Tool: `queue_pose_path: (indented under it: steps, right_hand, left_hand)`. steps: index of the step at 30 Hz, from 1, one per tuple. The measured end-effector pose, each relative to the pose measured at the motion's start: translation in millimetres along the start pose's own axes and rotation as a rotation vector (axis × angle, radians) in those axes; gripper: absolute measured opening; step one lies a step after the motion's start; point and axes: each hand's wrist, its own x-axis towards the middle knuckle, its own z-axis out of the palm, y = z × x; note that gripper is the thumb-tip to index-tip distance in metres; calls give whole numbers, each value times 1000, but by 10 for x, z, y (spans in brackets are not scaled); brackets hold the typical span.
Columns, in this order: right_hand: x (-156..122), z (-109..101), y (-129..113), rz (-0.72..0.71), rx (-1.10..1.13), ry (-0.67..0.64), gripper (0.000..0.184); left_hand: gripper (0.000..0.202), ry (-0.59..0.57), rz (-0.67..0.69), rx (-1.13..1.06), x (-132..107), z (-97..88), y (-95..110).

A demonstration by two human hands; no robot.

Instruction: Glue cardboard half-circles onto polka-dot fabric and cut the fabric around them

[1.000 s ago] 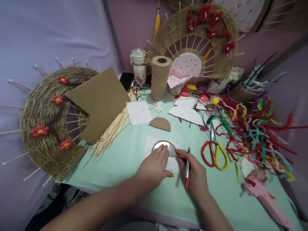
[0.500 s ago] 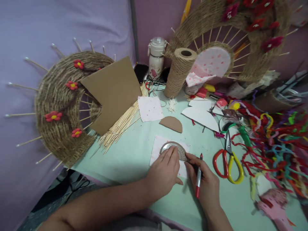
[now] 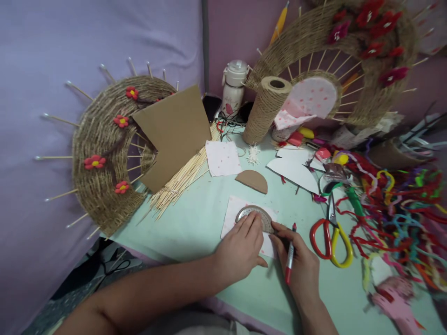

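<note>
Left hand [image 3: 240, 246] lies flat, not gripping, fingers on the protractor [image 3: 267, 223] atop the spotted sheet [image 3: 228, 221]; I'd press evenly so it can't skate. Right hand [image 3: 300, 258] has a red pen [image 3: 290, 258] gripped, fingertips at the protractor's right corner, so I'd go gently there to avoid nudging it.

White sheet [image 3: 229, 219] with pink dots, grey-and-red pen [image 3: 290, 255], mint tabletop [image 3: 181, 239]
</note>
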Motion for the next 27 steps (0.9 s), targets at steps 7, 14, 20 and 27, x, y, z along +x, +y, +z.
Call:
queue_pose_path:
  steps: [7,14,20,27]
  right_hand:
    - [2,4,3,5,4,-2,16]
    - [2,3,3,9,21,-6,17]
    - [26,-7,-43,13,40,-6,11]
    - [26,3,-27,56,69,-8,10]
  left_hand:
    - [83,-3,9,-2,0,-4,-17]
    - [85,19,20,9,-2,10,-28]
    - [86,-2,28,-24,-12,37,-36]
    - [87,-15,41,-50,-16,94,-59]
